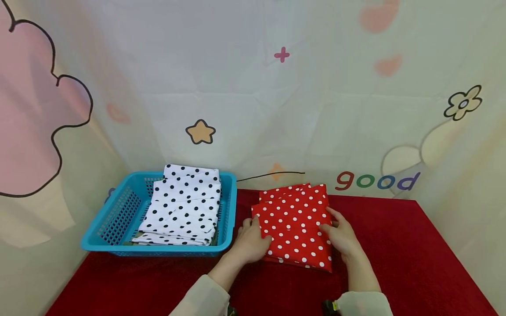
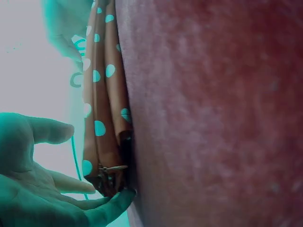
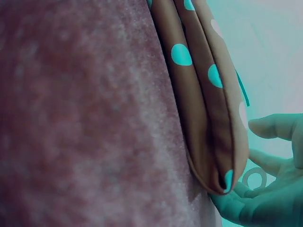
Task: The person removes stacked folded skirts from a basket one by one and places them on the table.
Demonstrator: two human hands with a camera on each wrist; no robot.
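Note:
A folded red cloth with white dots (image 1: pixel 294 226) lies on the table, with my two hands at opposite sides of it. My left hand (image 1: pixel 250 241) is at its left side, thumb apart from the fingers. In the left wrist view the lower fingertips (image 2: pixel 124 198) reach the cloth's folded edge (image 2: pixel 106 109). On the other side my right hand (image 1: pixel 342 235) has its fingers against the right edge. The right wrist view shows stacked fabric layers (image 3: pixel 208 109), with the right thumb (image 3: pixel 270 126) raised beside them and the lower fingers at the rounded fold.
Left of the cloth stands a blue plastic basket (image 1: pixel 92 235) with perforated walls. Folded white fabric with black dots (image 1: pixel 186 202) lies in it. Dark red velvety fabric (image 1: pixel 399 245) covers the table. A pale printed curtain (image 1: pixel 253 109) hangs behind.

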